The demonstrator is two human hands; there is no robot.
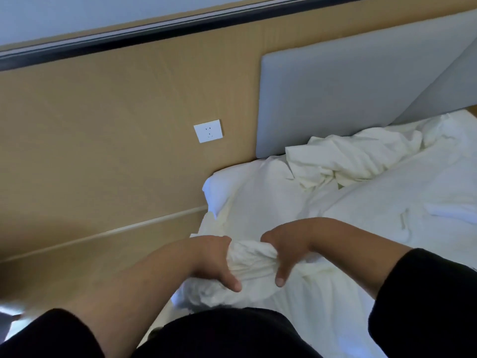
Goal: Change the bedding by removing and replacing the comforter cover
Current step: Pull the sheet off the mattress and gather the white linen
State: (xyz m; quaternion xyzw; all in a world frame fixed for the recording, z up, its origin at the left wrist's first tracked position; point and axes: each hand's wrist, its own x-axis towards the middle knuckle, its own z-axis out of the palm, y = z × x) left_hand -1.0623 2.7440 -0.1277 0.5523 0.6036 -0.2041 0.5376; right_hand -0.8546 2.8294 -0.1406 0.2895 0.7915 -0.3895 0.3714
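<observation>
Hands: left hand [216, 257] and right hand [286, 251] both grip bunched cover [247, 257].
Progress: midway; loose bedding [356, 156] crumpled by headboard [348, 94].

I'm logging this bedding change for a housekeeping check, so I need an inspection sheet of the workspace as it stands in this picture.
Surface: bed covered in white, wrinkled fabric, its corner against the wood-panelled wall.
Job's things: bunched white cover gathered between both hands near the bed's edge; a crumpled white heap lies by the headboard.
Clutter: nothing seen.
Hands: left hand and right hand both grip the bunched cover, thumbs pointing down; black sleeves pushed up the forearms.
Cables: nothing seen; the wall socket has nothing plugged in.
Surroundings: grey padded headboard, tan wood-panelled wall, dark trim strip above it.
</observation>
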